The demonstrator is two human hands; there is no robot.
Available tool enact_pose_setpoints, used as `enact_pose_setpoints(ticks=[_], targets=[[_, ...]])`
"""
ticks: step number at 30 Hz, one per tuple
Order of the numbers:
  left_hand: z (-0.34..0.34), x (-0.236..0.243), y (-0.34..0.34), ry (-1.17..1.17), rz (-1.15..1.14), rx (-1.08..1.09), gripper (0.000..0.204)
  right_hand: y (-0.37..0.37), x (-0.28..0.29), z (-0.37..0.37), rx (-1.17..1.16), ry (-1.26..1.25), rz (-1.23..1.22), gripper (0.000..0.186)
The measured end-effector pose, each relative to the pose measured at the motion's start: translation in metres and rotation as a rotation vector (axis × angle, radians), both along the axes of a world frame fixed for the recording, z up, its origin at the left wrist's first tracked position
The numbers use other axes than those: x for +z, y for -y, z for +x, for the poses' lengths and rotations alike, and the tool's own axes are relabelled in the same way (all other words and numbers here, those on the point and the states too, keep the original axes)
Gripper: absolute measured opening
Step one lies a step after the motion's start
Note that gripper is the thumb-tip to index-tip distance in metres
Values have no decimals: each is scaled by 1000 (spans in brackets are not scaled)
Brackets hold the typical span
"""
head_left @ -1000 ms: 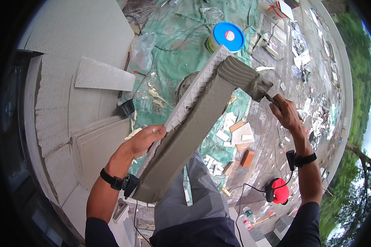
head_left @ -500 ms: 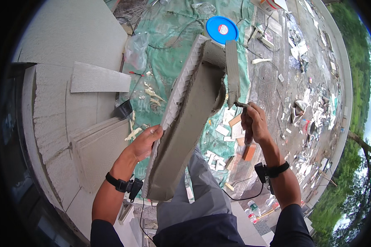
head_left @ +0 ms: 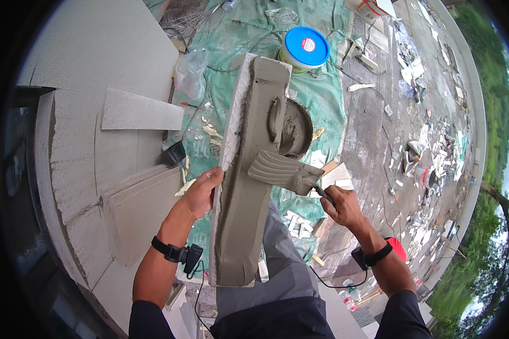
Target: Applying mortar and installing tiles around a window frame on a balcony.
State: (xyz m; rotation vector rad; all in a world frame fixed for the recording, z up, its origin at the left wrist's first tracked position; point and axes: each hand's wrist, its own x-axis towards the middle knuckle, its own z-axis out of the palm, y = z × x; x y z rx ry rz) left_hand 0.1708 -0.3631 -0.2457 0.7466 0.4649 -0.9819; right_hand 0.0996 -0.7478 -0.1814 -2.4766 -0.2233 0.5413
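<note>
My left hand [head_left: 202,193] grips the left long edge of a narrow tile strip [head_left: 232,130], its fingers wrapped round that edge. Grey mortar [head_left: 240,220] coats the upper face of the strip almost from end to end. My right hand [head_left: 345,206] is closed round the handle of a trowel [head_left: 285,172], whose mortar-smeared blade lies across or just over the strip's middle. Ridges run through the mortar on the blade. Just beyond the blade, beside the strip, is a round container of wet mortar [head_left: 297,133], partly hidden by the strip.
A bucket with a blue lid [head_left: 306,48] stands past the strip's far end on green sheeting [head_left: 220,101]. Pale slabs [head_left: 141,110] and a black tub [head_left: 174,153] are at left. Tile offcuts [head_left: 298,225] lie by my legs; debris [head_left: 424,147] litters the ground at right.
The trowel has come down from beside the strip's far end and turned across its middle. The strip has tilted less to the right, uncovering the mortar container. My left hand keeps its grip.
</note>
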Motion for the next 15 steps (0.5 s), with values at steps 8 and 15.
enact_pose_setpoints(ticks=[8,15], targets=[[-1,33,17,44,5,-28,22,70,-8,124,-298,127,-56,37],[-10,18,6,73,-53,-20,33,34,15,142,-443,-193,348,35]])
